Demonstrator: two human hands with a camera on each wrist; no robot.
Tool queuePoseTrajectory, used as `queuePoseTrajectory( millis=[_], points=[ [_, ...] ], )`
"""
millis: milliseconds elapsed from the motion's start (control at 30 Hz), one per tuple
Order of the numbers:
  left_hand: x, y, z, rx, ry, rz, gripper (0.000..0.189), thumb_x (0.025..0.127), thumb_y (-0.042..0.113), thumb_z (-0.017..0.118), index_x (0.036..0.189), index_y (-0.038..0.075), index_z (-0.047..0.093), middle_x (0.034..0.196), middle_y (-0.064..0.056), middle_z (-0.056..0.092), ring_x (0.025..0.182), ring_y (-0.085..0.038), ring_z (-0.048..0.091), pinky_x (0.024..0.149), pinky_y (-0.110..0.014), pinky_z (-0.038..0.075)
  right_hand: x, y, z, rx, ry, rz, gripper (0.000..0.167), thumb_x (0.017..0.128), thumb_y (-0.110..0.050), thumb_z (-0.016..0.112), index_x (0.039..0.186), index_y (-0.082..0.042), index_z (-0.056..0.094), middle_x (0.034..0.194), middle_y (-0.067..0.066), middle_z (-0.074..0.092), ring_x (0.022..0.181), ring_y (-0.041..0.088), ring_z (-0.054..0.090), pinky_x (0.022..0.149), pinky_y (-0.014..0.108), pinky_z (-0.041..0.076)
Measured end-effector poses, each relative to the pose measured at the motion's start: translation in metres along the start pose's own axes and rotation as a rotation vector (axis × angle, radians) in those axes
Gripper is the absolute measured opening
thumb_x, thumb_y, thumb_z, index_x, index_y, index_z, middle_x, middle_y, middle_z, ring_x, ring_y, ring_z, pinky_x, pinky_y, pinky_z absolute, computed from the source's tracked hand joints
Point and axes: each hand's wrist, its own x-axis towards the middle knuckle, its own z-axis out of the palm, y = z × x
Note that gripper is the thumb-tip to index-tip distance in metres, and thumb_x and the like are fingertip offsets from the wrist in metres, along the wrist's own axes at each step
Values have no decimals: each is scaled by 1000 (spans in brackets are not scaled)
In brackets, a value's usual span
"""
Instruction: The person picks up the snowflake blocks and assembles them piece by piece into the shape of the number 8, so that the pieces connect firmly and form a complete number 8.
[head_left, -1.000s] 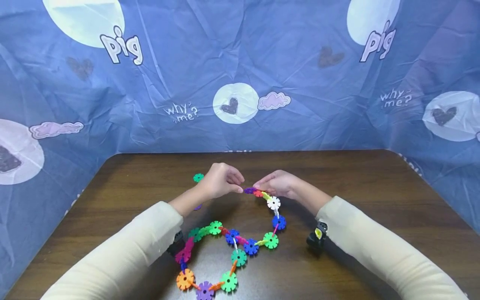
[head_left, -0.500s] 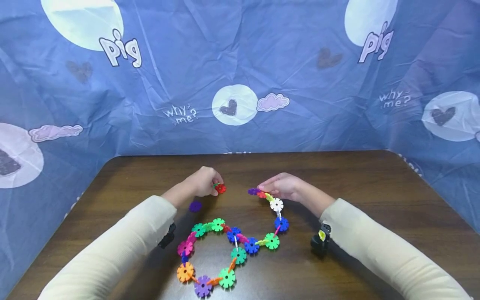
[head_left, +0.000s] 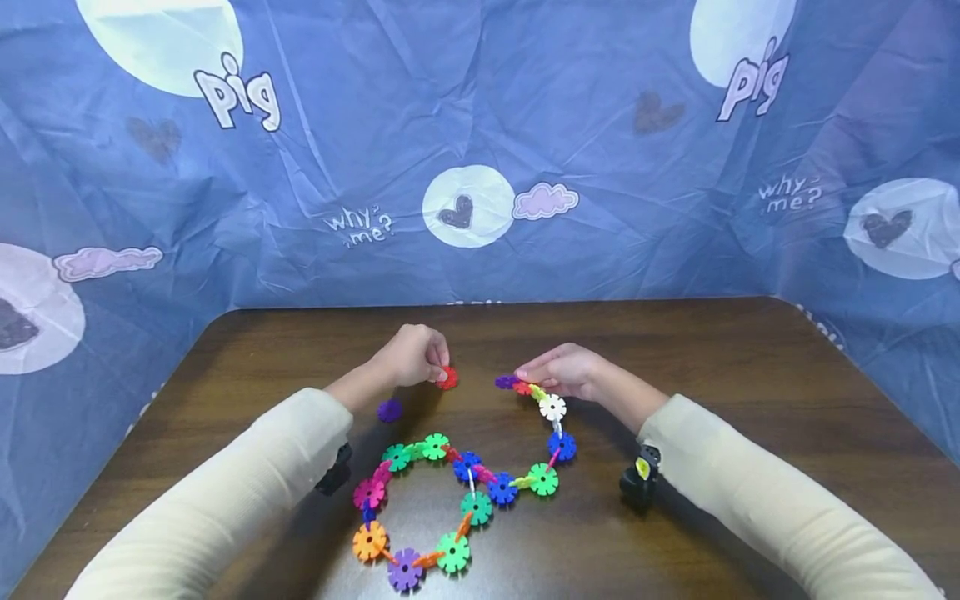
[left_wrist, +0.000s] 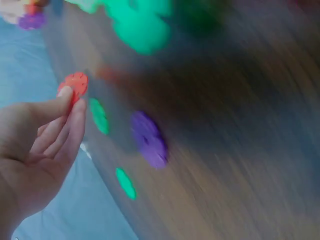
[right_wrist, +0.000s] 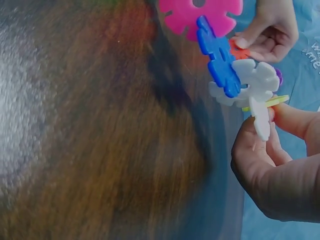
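Between left thumb and fingertips, my left hand (head_left: pixel 415 357) pinches a red notched flower-shaped disc (head_left: pixel 448 378). My right hand (head_left: pixel 566 372) holds the far end of a chain of interlocked plastic discs, near a purple disc (head_left: pixel 506 382) at its tip. From there the chain runs through a white disc (head_left: pixel 552 407) and a blue disc (head_left: pixel 562 447) to a closed ring of discs, whose nearest piece is a purple disc (head_left: pixel 406 570). A gap separates the red disc from the chain's tip. In the right wrist view, a yellow disc (right_wrist: pixel 280 101) sits right at the right fingertips.
A loose purple disc (head_left: pixel 389 410) lies on the brown wooden table (head_left: pixel 720 350) below the left wrist. Two loose green discs, one nearer the fingers (left_wrist: pixel 99 116), show in the left wrist view. A blue printed cloth (head_left: pixel 615 250) hangs behind the table.
My left hand has moved left from beside the chain's tip and picked up the red disc, then shifted slightly right with it. My right hand stays nearly still, holding the chain.
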Motion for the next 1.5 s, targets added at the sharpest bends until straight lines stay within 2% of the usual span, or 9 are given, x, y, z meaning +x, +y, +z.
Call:
queuePoseTrajectory(
  millis=[100,233,400,667,833,1067,1333,1400,1500],
  points=[
    [-2,10,1,-264,-35,-119,5,81,-3,71,84,-5,68,76,-15,73,61,-11,67,64,-31,61,0,-1,1,6,5,-3,40,93,-11,61,128,9,55,75,-12,68,77,2,64,90,26,53],
    [-3,24,6,-575,-70,-294,15,83,-3,70,96,-10,69,83,-18,75,61,-11,69,76,-37,61,-1,-2,1,11,-1,-9,40,94,-10,61,128,9,55,77,-12,69,78,1,64,96,31,53],
    [-4,37,12,-762,-59,-405,19,82,-5,69,99,-14,67,73,-11,72,59,-12,68,78,-36,61,-2,-3,1,-7,20,-2,39,93,-12,62,127,7,57,80,-11,70,80,2,64,100,36,51],
    [-5,44,16,-827,-42,-465,20,82,-6,69,100,-14,66,68,-7,69,60,-13,69,78,-35,60,-4,-3,2,2,12,-20,41,93,-9,62,129,8,55,76,-13,68,78,1,63,89,28,53],
    [-3,47,20,-875,-5,-467,21,83,-7,68,102,-15,66,66,-6,67,57,-11,66,80,-36,60,-4,-3,6,13,63,-28,38,92,-7,63,125,9,58,71,-12,68,74,1,63,85,27,56],
    [-2,53,25,-742,110,-516,16,81,-1,73,94,-10,72,68,-10,72,51,-6,62,74,-32,61,-5,-3,17,11,159,-54,33,89,-7,67,117,9,64,68,-10,67,71,1,62,89,33,58],
    [-5,54,28,-683,116,-528,13,80,3,75,90,-6,74,71,-13,74,50,-3,61,64,-23,60,-3,-2,23,0,192,-68,29,87,-5,68,112,10,66,64,-10,65,64,1,58,62,16,53],
    [-6,53,28,-695,116,-529,14,80,3,76,90,-6,74,71,-12,74,51,-4,62,66,-25,61,-4,-3,22,0,184,-64,30,87,-6,68,112,10,66,65,-9,66,65,1,59,64,17,54],
    [-7,51,27,-723,98,-511,16,81,4,75,93,-6,74,73,-10,74,55,-5,63,72,-29,61,-6,-5,20,-31,131,-54,32,89,-9,66,116,8,65,70,-10,67,71,2,61,77,24,58]
  ],
)
